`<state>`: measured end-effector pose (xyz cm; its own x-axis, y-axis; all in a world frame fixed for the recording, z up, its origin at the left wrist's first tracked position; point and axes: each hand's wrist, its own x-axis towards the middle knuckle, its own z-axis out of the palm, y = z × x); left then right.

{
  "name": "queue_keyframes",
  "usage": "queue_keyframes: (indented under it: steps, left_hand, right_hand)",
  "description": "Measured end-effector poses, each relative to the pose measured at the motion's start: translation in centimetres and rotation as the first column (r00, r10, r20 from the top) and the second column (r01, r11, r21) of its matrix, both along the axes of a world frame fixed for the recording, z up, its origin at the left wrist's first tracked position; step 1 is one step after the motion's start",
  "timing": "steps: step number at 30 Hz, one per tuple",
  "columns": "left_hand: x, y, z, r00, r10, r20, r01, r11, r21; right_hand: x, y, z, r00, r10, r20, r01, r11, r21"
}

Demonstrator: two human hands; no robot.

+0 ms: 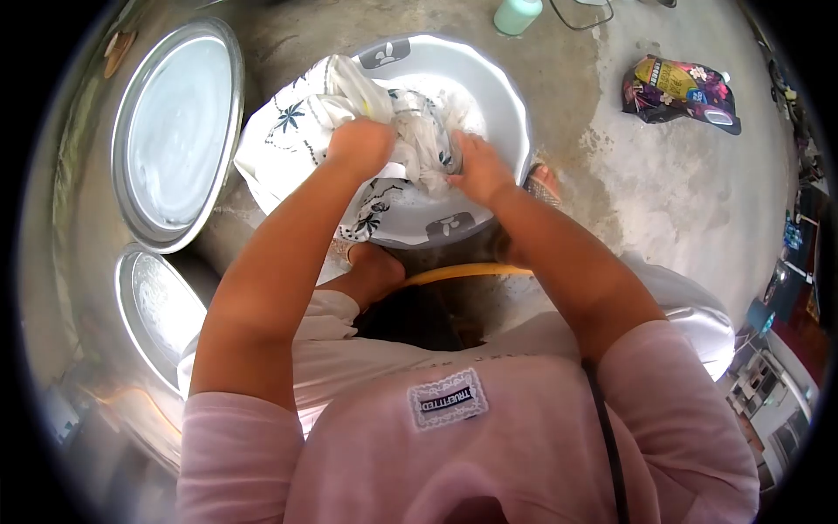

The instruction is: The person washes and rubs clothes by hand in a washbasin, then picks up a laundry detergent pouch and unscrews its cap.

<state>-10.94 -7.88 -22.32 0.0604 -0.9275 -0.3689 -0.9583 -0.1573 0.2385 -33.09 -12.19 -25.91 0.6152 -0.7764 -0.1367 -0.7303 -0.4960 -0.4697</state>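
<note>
A white cloth (297, 118) with dark blue flower embroidery hangs partly over the left rim of a white plastic basin (502, 83). Its wet, bunched part lies inside, in sudsy water (471, 109). My left hand (362, 146) is closed in a fist on the cloth near the basin's left side. At the right end of the wet bundle, my right hand (482, 170) has its thumb and fingers around the fabric; the fingertips are partly hidden. Another patterned fold drapes over the near left rim.
Left of the basin are a large round metal tub (175, 131) and a smaller metal basin (157, 306) with water. A light green bottle (518, 15) stands beyond the far rim. A dark floral detergent pouch (681, 92) lies on the concrete floor at right. My feet flank the basin.
</note>
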Motion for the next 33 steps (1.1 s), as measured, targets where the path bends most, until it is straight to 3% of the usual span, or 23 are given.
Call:
queue_keyframes:
  steps: [2,6,8,9,10,11,12,14,15,16,17,18,19,20,21,22,23,25,29,31,32,33]
  left_hand:
    - [0.4,0.4,0.2,0.996,-0.080,0.034,0.077,0.994,0.075]
    - [-0.1,0.1,1.4,0.998,0.029,-0.049,-0.030,1.000,-0.011]
    - [-0.9,-0.3,1.5,0.995,0.086,0.052,-0.085,0.996,-0.017]
    - [-1.0,-0.4,0.8,0.995,0.088,0.049,-0.087,0.996,-0.022]
    - [-0.8,-0.6,-0.4,0.996,0.038,0.079,-0.038,0.999,-0.002]
    - [-0.9,-0.6,-0.3,0.994,-0.012,0.109,0.010,1.000,0.018]
    - [-0.9,-0.4,-0.1,0.994,-0.008,0.111,0.007,1.000,0.009]
    - [-0.7,-0.2,1.9,0.964,0.237,-0.122,-0.245,0.968,-0.057]
    - [-0.2,-0.1,2.7,0.964,0.238,-0.121,-0.247,0.966,-0.074]
    - [0.6,-0.2,3.6,0.874,0.314,-0.371,-0.360,0.931,-0.062]
    - [1.3,-0.1,4.6,0.718,0.360,-0.596,-0.462,0.886,-0.021]
    - [2.0,-0.2,5.7,0.622,0.346,-0.702,-0.502,0.865,-0.018]
    - [2.1,0.0,7.9,0.506,0.343,-0.791,-0.564,0.826,-0.003]
    - [2.1,0.1,10.2,0.383,0.323,-0.865,-0.618,0.786,0.020]
    - [2.1,0.4,12.5,0.385,0.311,-0.869,-0.627,0.779,0.001]
    - [2.0,0.8,14.7,0.314,0.251,-0.916,-0.616,0.788,0.005]
    - [2.0,1.3,16.3,0.240,0.188,-0.952,-0.602,0.799,0.006]
    - [1.8,2.4,18.8,0.256,0.121,-0.959,-0.605,0.793,-0.062]
    - [0.2,4.9,22.4,0.287,0.045,-0.957,-0.576,0.806,-0.135]
    - [-1.0,6.0,23.8,0.286,0.012,-0.958,-0.563,0.811,-0.158]
    - [-1.4,6.4,24.6,0.286,0.001,-0.958,-0.566,0.807,-0.168]
    - [-1.6,6.8,25.4,0.229,-0.040,-0.973,-0.586,0.792,-0.171]
  right_hand:
    - [1.1,-0.7,1.4,0.912,0.137,-0.387,-0.011,0.951,0.309]
    - [1.1,-1.8,0.4,0.928,0.043,-0.371,0.083,0.945,0.317]
    - [0.6,-2.1,0.8,0.987,-0.092,0.129,0.085,0.995,0.058]
    - [0.2,-2.6,1.2,0.988,-0.090,0.127,0.083,0.995,0.053]
    - [0.5,-3.5,4.0,0.904,-0.328,0.276,0.211,0.900,0.382]
    - [0.7,-3.9,5.8,0.752,-0.574,0.324,0.237,0.694,0.680]
    - [0.6,-4.1,5.8,0.753,-0.569,0.330,0.234,0.701,0.674]
    - [0.8,-5.0,5.9,0.540,-0.712,0.449,0.150,0.606,0.781]
    - [0.2,-5.4,6.3,0.744,-0.585,0.323,0.217,0.669,0.711]
    - [0.2,-5.1,6.9,0.747,-0.573,0.336,0.208,0.682,0.701]
    - [0.2,-4.5,7.5,0.882,-0.366,0.297,0.161,0.826,0.541]
    - [0.2,-3.8,8.2,0.967,-0.150,0.206,0.066,0.928,0.367]
    - [0.4,-3.1,8.9,0.968,-0.133,0.213,0.050,0.934,0.353]
    - [0.6,-2.3,9.9,0.996,0.005,0.090,-0.033,0.950,0.311]
    - [0.8,-1.6,10.8,0.990,0.135,-0.040,-0.119,0.954,0.274]
    - [1.1,-1.1,11.8,0.989,0.145,-0.037,-0.131,0.958,0.255]
    - [1.4,-0.5,12.9,0.959,0.222,-0.177,-0.177,0.955,0.239]
    - [2.3,1.1,15.0,0.892,0.257,-0.372,-0.197,0.962,0.190]
    - [4.0,3.6,16.4,0.974,0.087,-0.210,-0.084,0.996,0.021]
    - [5.3,3.2,16.6,0.974,0.181,0.135,-0.191,0.980,0.060]
    - [5.4,3.0,17.3,0.973,0.186,0.133,-0.194,0.980,0.048]
    - [5.4,2.8,18.0,0.979,0.197,0.049,-0.203,0.949,0.241]
